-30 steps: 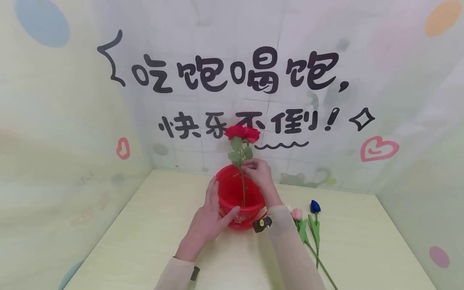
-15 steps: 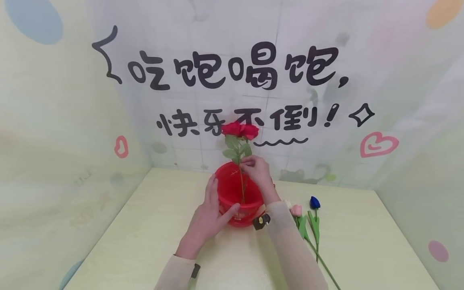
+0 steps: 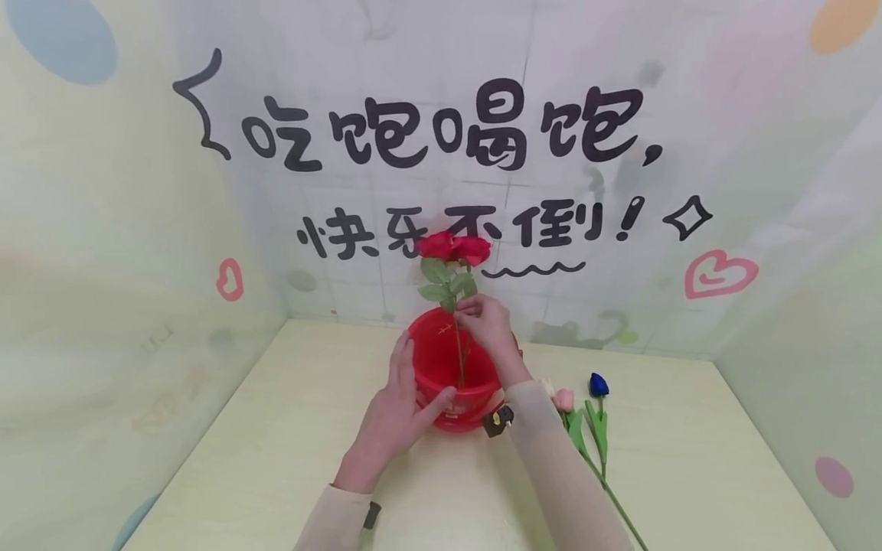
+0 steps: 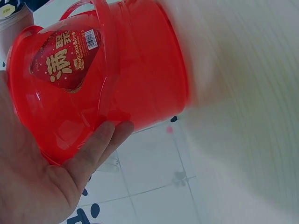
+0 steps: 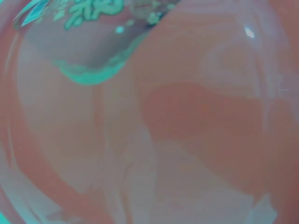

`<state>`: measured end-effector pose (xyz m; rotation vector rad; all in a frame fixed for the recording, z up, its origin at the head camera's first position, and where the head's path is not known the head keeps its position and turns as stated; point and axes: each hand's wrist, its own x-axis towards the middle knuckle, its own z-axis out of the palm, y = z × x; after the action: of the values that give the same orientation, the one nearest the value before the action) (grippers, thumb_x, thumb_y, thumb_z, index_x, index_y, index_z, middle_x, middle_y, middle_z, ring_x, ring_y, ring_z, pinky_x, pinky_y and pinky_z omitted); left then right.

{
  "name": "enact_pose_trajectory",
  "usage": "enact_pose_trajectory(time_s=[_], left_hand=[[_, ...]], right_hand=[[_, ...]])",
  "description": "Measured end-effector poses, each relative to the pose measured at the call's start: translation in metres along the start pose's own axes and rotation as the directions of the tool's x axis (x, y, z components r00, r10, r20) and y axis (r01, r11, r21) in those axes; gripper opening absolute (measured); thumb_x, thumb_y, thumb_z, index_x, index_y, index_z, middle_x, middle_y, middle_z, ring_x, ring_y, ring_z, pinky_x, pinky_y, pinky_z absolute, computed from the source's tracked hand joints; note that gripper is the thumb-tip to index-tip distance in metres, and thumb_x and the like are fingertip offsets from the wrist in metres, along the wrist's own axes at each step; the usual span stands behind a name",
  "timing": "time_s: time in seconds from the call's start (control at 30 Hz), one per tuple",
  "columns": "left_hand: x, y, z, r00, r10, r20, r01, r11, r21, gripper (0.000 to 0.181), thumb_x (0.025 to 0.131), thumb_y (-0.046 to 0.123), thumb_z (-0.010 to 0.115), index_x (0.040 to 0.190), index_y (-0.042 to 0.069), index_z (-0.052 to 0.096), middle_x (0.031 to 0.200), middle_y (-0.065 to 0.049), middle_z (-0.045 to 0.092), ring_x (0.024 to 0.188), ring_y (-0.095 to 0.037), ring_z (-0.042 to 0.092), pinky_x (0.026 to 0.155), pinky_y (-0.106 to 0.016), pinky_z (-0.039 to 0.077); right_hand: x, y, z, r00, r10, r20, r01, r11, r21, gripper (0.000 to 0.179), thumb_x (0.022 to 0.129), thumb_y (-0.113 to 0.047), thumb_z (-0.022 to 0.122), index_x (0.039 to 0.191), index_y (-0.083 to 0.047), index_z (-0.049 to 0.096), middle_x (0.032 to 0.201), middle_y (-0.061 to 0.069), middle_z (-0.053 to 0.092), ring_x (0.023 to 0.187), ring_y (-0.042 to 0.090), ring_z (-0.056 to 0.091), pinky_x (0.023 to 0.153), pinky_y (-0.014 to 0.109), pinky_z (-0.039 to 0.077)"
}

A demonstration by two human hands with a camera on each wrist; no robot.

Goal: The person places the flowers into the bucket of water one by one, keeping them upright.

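A red bucket (image 3: pixel 468 417) stands on the table near the back wall. My left hand (image 3: pixel 394 419) rests against its left side, fingers extended along the outer wall and thumb across the front near the rim. In the left wrist view, these fingers lie flat along the bucket (image 4: pixel 145 70) below its handle. My right hand (image 3: pixel 488 325) pinches the stem of a red rose (image 3: pixel 455 246) just below the leaves. Two blooms show above the bucket, and the stem's lower end is inside it. The right wrist view shows only the bucket wall (image 5: pixel 177 140) and its label.
Right of the right forearm lie a blue tulip (image 3: pixel 599 385), a pink tulip (image 3: pixel 563 399) and a pale bloom (image 3: pixel 547 387) partly hidden by the sleeve. A printed sheet (image 3: pixel 413 46) covers the walls behind and beside the table (image 3: pixel 276 428).
The rose's blooms and leaves have turned slightly and shifted a little left. The whole head view has moved slightly. Both hands keep their places at the bucket and the stem.
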<state>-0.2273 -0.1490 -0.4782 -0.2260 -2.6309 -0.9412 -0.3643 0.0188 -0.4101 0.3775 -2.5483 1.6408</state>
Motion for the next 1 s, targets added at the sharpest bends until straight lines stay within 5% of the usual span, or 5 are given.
enact_pose_trajectory(time_s=[0.53, 1.0], left_hand=[[0.000, 0.000, 0.000, 1.000, 0.001, 0.002, -0.001, 1.000, 0.000, 0.118, 0.089, 0.067, 0.072, 0.171, 0.021, 0.001, 0.165, -0.003, 0.034, 0.118, -0.024, 0.064, 0.081, -0.038, 0.064], [-0.002, 0.005, -0.003, 1.000, -0.016, 0.006, 0.016, 1.000, -0.015, 0.117, 0.090, 0.068, 0.071, 0.171, 0.022, 0.001, 0.164, -0.003, 0.036, 0.118, -0.023, 0.064, 0.080, -0.037, 0.064]], right_hand=[[-0.004, -0.001, 0.000, 0.999, 0.016, -0.029, -0.017, 0.999, -0.039, 0.018, 0.098, -0.012, 0.075, 0.113, -0.002, 0.073, 0.109, 0.016, 0.075, 0.103, 0.031, 0.074, 0.089, 0.042, 0.062], [-0.009, 0.001, -0.008, 0.999, 0.033, 0.016, -0.034, 0.998, 0.054, 0.020, 0.098, -0.017, 0.076, 0.113, -0.003, 0.074, 0.109, 0.015, 0.075, 0.100, 0.030, 0.074, 0.087, 0.041, 0.063]])
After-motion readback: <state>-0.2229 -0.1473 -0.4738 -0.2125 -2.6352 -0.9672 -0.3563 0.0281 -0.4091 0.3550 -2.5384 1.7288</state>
